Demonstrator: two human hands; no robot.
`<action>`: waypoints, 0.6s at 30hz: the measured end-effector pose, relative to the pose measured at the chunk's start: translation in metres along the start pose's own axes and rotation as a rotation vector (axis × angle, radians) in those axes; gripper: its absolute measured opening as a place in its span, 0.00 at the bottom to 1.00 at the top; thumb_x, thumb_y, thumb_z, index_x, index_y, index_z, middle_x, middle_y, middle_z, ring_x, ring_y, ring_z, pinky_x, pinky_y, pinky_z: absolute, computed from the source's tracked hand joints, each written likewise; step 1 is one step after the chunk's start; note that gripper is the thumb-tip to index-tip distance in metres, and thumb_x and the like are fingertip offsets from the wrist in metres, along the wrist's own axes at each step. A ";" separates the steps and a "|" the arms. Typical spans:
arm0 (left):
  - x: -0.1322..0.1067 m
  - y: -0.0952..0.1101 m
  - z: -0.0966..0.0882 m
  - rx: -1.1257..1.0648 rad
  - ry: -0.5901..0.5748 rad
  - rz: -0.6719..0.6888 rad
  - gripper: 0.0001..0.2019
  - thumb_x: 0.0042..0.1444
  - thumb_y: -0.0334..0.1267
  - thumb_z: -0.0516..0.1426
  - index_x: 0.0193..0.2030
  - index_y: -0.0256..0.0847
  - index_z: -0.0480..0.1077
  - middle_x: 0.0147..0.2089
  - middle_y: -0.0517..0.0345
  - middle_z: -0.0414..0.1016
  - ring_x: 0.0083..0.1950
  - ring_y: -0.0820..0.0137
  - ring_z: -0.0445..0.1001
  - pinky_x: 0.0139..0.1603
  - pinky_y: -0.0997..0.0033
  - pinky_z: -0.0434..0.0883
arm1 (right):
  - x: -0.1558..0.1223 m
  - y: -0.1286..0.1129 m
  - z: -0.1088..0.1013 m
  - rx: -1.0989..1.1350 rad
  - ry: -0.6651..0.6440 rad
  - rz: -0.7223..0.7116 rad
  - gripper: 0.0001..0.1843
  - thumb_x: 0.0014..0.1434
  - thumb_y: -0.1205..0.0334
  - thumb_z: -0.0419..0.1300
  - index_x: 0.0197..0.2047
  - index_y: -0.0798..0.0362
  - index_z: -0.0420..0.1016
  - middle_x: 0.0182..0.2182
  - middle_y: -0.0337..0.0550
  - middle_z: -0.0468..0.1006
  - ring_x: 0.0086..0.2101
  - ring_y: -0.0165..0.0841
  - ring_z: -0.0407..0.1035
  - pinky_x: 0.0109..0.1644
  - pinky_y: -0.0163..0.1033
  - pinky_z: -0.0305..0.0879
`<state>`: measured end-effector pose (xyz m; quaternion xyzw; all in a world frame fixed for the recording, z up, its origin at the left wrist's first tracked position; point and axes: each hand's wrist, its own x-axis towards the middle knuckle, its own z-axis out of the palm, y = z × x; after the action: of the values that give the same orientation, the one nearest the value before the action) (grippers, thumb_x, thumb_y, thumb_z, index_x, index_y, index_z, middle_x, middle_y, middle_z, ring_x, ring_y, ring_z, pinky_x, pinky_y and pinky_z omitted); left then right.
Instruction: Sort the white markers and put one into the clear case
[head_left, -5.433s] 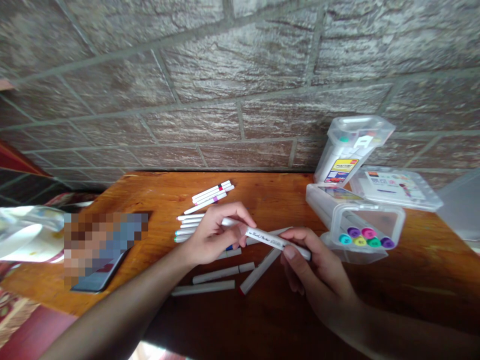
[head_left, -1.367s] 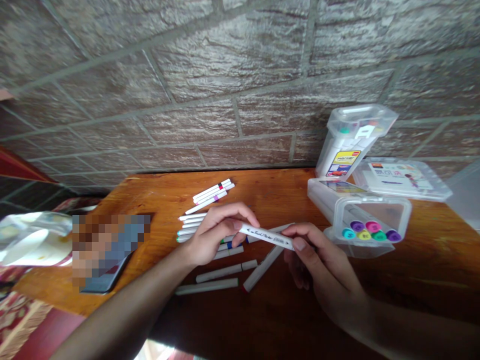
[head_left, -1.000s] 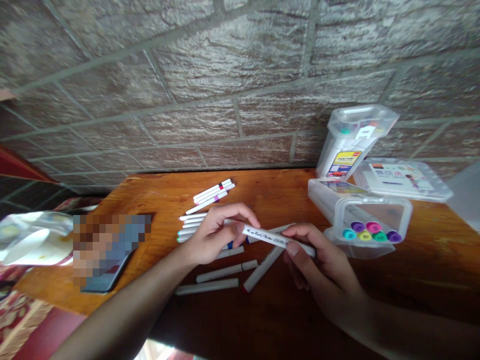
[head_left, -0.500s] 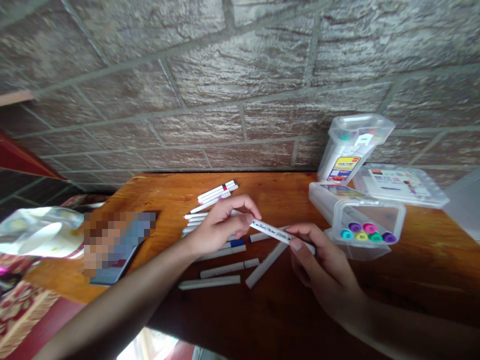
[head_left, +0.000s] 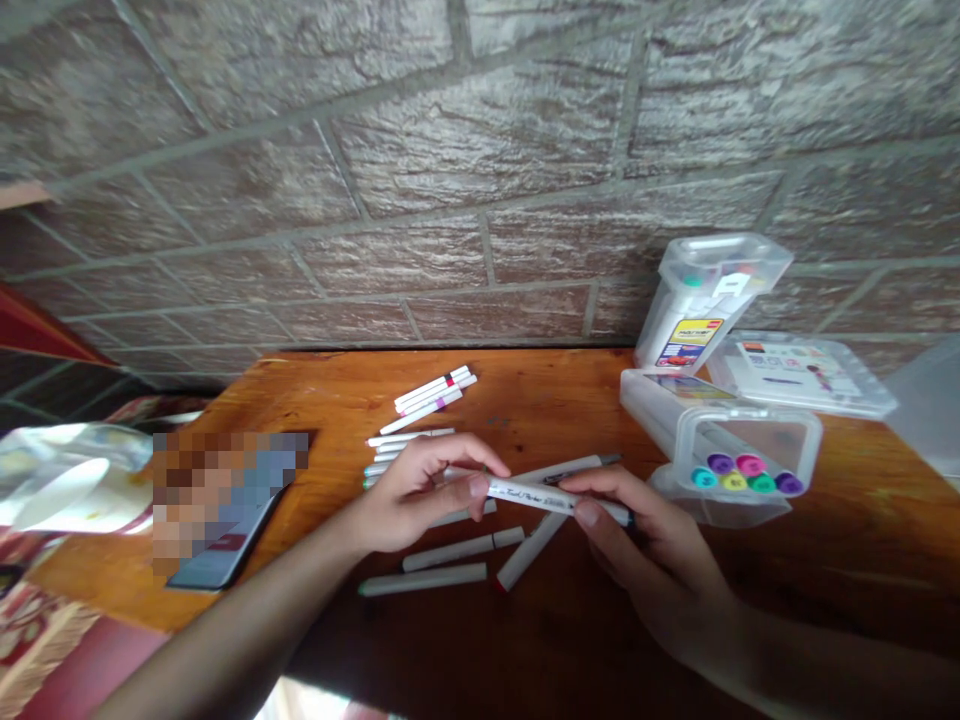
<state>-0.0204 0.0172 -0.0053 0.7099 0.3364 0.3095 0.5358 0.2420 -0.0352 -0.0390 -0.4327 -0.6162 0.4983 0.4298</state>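
Two hands share one white marker [head_left: 540,494], held level just above the worktop [head_left: 562,400] and over the loose markers [head_left: 442,552]. My left hand [head_left: 420,490] pinches its left end between thumb and fingers [head_left: 469,487]; my right hand [head_left: 645,550] is closed round the right end, near the dark cap. I judge it light, stiff, smooth plastic: somewhat slippery, not fragile. The barrel on either side of the print looks the surest hold. An open case [head_left: 720,450] lies near, to the right.
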 end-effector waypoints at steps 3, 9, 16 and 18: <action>-0.001 0.000 0.002 0.014 0.016 -0.006 0.13 0.68 0.42 0.59 0.50 0.35 0.78 0.31 0.56 0.76 0.31 0.71 0.74 0.33 0.74 0.67 | 0.000 0.003 0.000 0.057 -0.016 0.033 0.13 0.73 0.50 0.57 0.50 0.48 0.77 0.24 0.35 0.70 0.19 0.28 0.54 0.19 0.34 0.49; -0.001 -0.001 0.004 -0.018 0.037 0.021 0.14 0.68 0.42 0.59 0.51 0.35 0.80 0.28 0.57 0.75 0.29 0.72 0.71 0.31 0.74 0.66 | -0.002 0.007 0.001 0.067 0.014 0.047 0.14 0.74 0.48 0.55 0.52 0.46 0.75 0.22 0.34 0.67 0.21 0.29 0.59 0.22 0.34 0.56; 0.003 -0.002 -0.001 -0.036 0.081 0.051 0.13 0.64 0.42 0.64 0.47 0.36 0.83 0.26 0.57 0.75 0.26 0.74 0.71 0.28 0.76 0.66 | 0.001 0.003 0.001 0.099 0.036 0.023 0.12 0.72 0.50 0.58 0.51 0.47 0.77 0.19 0.31 0.61 0.18 0.28 0.54 0.18 0.34 0.50; 0.005 -0.003 -0.003 -0.053 0.099 0.041 0.12 0.62 0.43 0.65 0.46 0.36 0.84 0.25 0.57 0.75 0.25 0.75 0.70 0.26 0.77 0.65 | 0.001 0.001 0.001 0.082 0.047 0.005 0.12 0.71 0.50 0.60 0.49 0.47 0.78 0.20 0.32 0.62 0.18 0.28 0.53 0.18 0.34 0.48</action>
<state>-0.0205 0.0235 -0.0076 0.6860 0.3395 0.3639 0.5308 0.2414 -0.0346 -0.0398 -0.4281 -0.5839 0.5139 0.4601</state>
